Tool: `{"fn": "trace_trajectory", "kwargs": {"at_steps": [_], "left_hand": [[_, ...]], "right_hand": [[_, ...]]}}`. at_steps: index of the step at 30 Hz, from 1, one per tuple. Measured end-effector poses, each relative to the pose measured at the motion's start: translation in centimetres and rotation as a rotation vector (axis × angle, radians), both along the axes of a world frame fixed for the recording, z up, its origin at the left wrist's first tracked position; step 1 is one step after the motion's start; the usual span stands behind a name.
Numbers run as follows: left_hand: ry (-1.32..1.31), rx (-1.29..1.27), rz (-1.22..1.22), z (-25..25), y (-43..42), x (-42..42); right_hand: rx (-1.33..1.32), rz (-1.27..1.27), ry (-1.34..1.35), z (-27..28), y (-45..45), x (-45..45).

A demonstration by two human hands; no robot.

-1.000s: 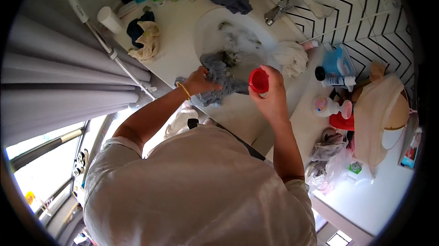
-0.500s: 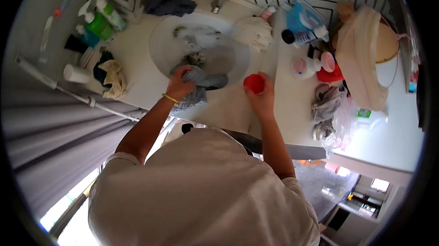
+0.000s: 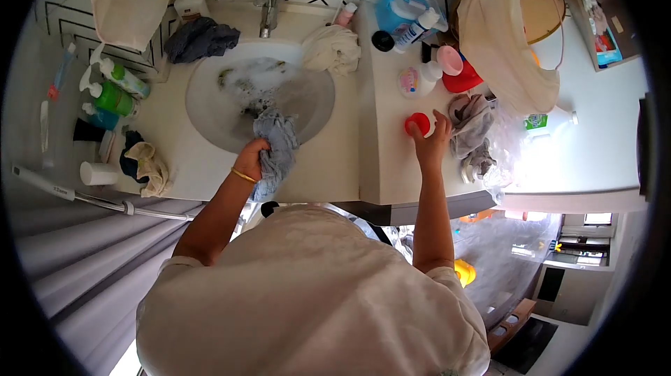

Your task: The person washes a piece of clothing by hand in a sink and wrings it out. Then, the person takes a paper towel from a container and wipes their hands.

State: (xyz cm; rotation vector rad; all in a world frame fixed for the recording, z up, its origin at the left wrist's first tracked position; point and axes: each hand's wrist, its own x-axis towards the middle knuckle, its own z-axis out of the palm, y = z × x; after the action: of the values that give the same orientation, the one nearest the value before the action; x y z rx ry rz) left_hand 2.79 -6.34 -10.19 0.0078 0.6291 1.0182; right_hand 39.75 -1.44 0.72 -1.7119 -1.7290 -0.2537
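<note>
My left hand (image 3: 251,158), with a yellow bracelet at the wrist, is closed on a wet grey-blue cloth (image 3: 277,145) at the front rim of the sink. The cloth's upper end hangs over the basin (image 3: 314,107), which holds suds and dark specks. On the raised counter to the right, a red cap (image 3: 418,124) stands between the thumb and fingers of my right hand (image 3: 432,138). The thumb touches the cap, and the fingers are spread apart from it.
Behind the basin stand a faucet (image 3: 268,9), a dark cloth (image 3: 201,39) and a white cloth (image 3: 332,49). Pump bottles (image 3: 112,98) are at the left. A white bottle (image 3: 419,80), a blue container (image 3: 405,9) and grey cloths (image 3: 470,121) lie around my right hand.
My right hand has moved right with the red cap to the raised counter, and its fingers have opened. My left hand has taken hold of the grey-blue cloth. The view has swung right.
</note>
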Motion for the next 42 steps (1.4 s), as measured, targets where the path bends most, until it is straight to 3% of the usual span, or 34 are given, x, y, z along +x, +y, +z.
{"fn": "trace_trajectory", "kwargs": {"at_steps": [2, 3, 4, 6, 9, 12, 15, 18, 19, 22, 24, 26, 29, 32, 35, 38, 41, 42], "left_hand": [[0.271, 0.197, -0.099, 0.4, 0.2, 0.7], [0.285, 0.235, -0.132, 1.0, 0.3, 1.3], [0.299, 0.273, -0.165, 2.1, 0.5, 1.9], [0.083, 0.225, -0.202, 4.4, 1.2, 3.5], [0.078, 0.399, -0.219, 4.2, 2.2, 4.9], [0.142, 0.372, -0.241, 4.6, 2.7, 5.5], [0.135, 0.405, -0.258, 4.7, 3.1, 5.7], [0.069, 0.416, -0.241, 5.5, 3.1, 6.2], [0.077, 0.423, -0.245, 5.5, 3.2, 6.3], [0.074, 0.423, -0.243, 5.7, 3.4, 6.9], [0.038, 0.398, -0.218, 5.9, 3.6, 7.7], [0.015, 0.49, -0.264, 5.5, 3.8, 8.2], [0.099, 0.517, -0.295, 4.9, 3.2, 8.5], [0.215, 0.493, -0.304, 5.7, 3.0, 7.6], [0.403, 0.525, -0.393, 5.6, 2.8, 7.5], [0.562, 0.634, -0.367, 6.0, 3.2, 7.2], [0.457, 0.657, -0.25, 6.7, 3.7, 5.2], [0.379, 0.648, -0.214, 7.2, 3.7, 4.6]], "right_hand": [[-0.302, 0.002, -0.03, 1.7, -0.4, -0.1], [-0.455, 0.007, -0.045, 2.1, -0.4, 0.0], [-0.458, 0.043, -0.077, 1.9, -0.4, 0.3], [-0.467, 0.119, -0.145, 1.4, -0.1, 0.5], [-0.686, 0.021, -0.204, 1.8, 0.0, 0.2], [-0.607, 0.074, -0.088, 0.5, 0.5, 1.6], [-0.458, 0.034, 0.238, -0.4, 1.0, 2.7], [-0.562, -0.076, 1.108, 0.5, 1.3, 3.4], [-0.555, -0.007, 1.415, 2.0, 0.6, 2.4], [-0.784, 0.228, 1.831, 2.6, 0.4, -0.2], [-1.009, 0.357, 1.702, 2.2, -0.6, -4.8], [-1.129, 0.3, 1.416, -0.1, -0.9, -9.5], [-0.988, 0.104, 1.338, -6.5, 2.1, -10.4], [-0.682, 0.259, 1.306, -3.2, 1.6, -11.3], [-0.538, 0.544, 1.055, -1.9, 0.1, -13.3], [-1.068, 0.405, 0.87, -2.6, 0.5, -13.9], [-1.298, 0.436, 0.941, -2.9, 1.9, -12.5], [-1.255, 0.537, 0.908, -3.1, 1.7, -12.1]]}}
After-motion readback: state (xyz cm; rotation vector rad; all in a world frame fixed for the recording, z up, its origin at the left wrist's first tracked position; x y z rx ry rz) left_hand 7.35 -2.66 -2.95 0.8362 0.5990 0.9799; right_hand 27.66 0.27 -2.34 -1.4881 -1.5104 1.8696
